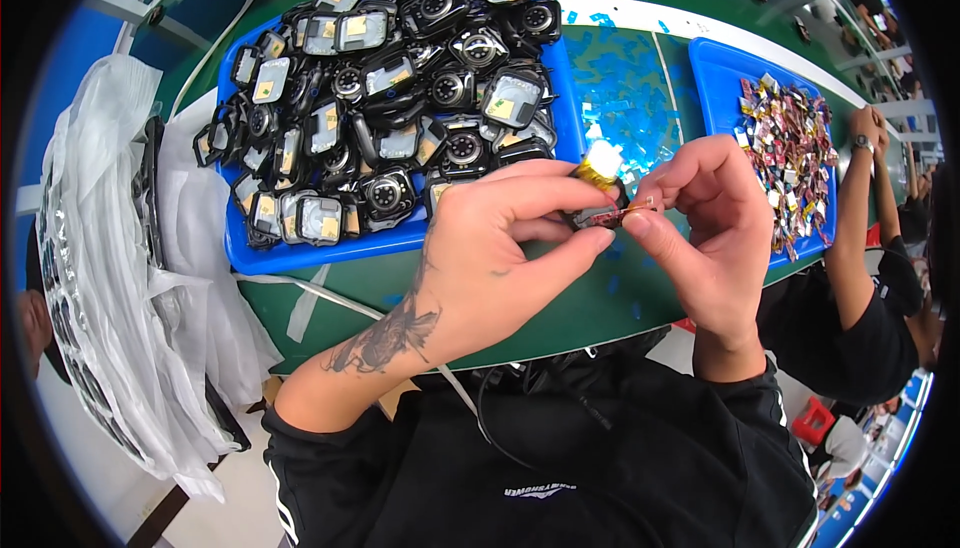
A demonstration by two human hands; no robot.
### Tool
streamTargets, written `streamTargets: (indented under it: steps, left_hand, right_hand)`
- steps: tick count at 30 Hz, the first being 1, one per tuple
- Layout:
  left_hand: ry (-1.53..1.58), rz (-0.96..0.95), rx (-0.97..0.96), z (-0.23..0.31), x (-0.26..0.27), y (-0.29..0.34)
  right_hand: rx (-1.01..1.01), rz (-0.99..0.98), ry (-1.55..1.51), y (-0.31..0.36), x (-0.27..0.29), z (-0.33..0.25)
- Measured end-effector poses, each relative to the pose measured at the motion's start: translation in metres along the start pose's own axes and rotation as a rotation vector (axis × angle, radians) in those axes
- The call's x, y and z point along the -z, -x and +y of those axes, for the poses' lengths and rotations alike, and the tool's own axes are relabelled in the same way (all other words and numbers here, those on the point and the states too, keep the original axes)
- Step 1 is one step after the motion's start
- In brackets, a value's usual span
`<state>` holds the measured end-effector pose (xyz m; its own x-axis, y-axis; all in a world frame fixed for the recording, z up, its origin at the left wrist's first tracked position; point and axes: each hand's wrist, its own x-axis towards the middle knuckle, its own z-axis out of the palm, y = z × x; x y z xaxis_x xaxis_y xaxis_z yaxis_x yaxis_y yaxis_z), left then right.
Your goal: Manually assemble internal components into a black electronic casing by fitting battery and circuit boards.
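My left hand (480, 248) is closed around a small black watch case (580, 218), holding it between thumb and fingers above the green table. From the case's far side sticks out a battery (601, 162) with yellow tape and a bright, shiny face. A thin reddish flex strip (606, 216) runs from the case toward my right hand (712, 233). Thumb and index finger of that hand pinch the strip's end at the case's right edge. The inside of the case is mostly hidden by my left fingers.
At the left stands a large blue tray (335, 260) heaped with black watch cases (385, 193). Small blue film pieces (612, 73) lie scattered beyond my hands. Another blue tray (706, 83) holds many small flex parts (785, 158). White plastic sheets (150, 288) hang left; a co-worker's arm (853, 213) is at right.
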<state>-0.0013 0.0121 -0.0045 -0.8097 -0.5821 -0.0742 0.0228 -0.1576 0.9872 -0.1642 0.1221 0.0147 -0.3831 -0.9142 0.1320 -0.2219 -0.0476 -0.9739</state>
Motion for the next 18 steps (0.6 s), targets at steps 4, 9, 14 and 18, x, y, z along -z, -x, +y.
streamTargets:
  steps: [4, 9, 14, 18]
  left_hand:
    - [-0.015, -0.027, -0.127, -0.001, -0.001, 0.001]
    - [-0.008, -0.043, -0.150, -0.002, 0.000, -0.003]
    - [0.068, 0.049, -0.167, -0.002, -0.005, -0.003]
    - [0.175, 0.084, -0.084, 0.000, -0.006, -0.004]
  right_hand:
    - [-0.042, 0.014, -0.015, -0.004, -0.003, -0.003]
    - [-0.061, -0.004, 0.029, -0.006, -0.003, -0.002]
    - [0.107, 0.030, 0.276, -0.005, -0.003, 0.008]
    - [0.032, 0.063, 0.221, -0.004, -0.013, 0.009]
